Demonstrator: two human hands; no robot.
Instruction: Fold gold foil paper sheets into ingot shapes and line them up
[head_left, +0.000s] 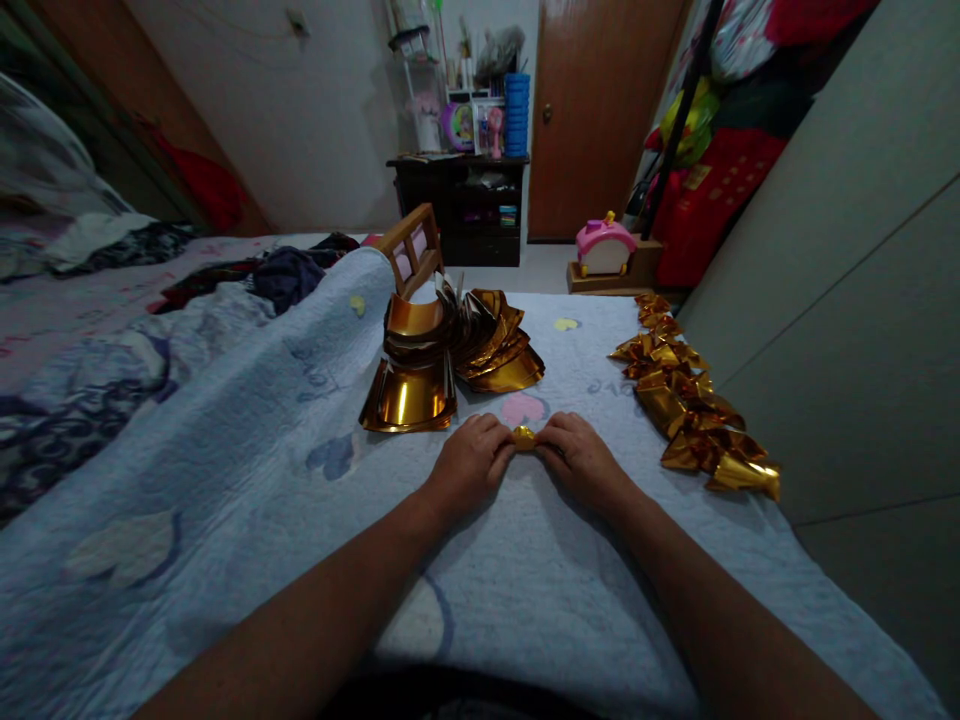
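Observation:
My left hand [471, 461] and my right hand [581, 458] rest side by side on a light blue quilt [247, 470], fingers curled. Between their fingertips they pinch a small piece of gold foil paper [523, 436], mostly hidden by the fingers. Just beyond the hands lies a heap of curled, unfolded gold foil sheets [450, 360]. To the right, a row of several folded gold foil pieces [690, 400] runs along the quilt's edge.
A small wooden chair [411, 250] stands behind the foil heap. Rumpled bedding and clothes [112, 300] lie on the left. A grey wall or cabinet face [847, 280] borders the right. Farther back are a dark shelf unit [469, 205], a pink toy [604, 245] and a brown door [600, 110].

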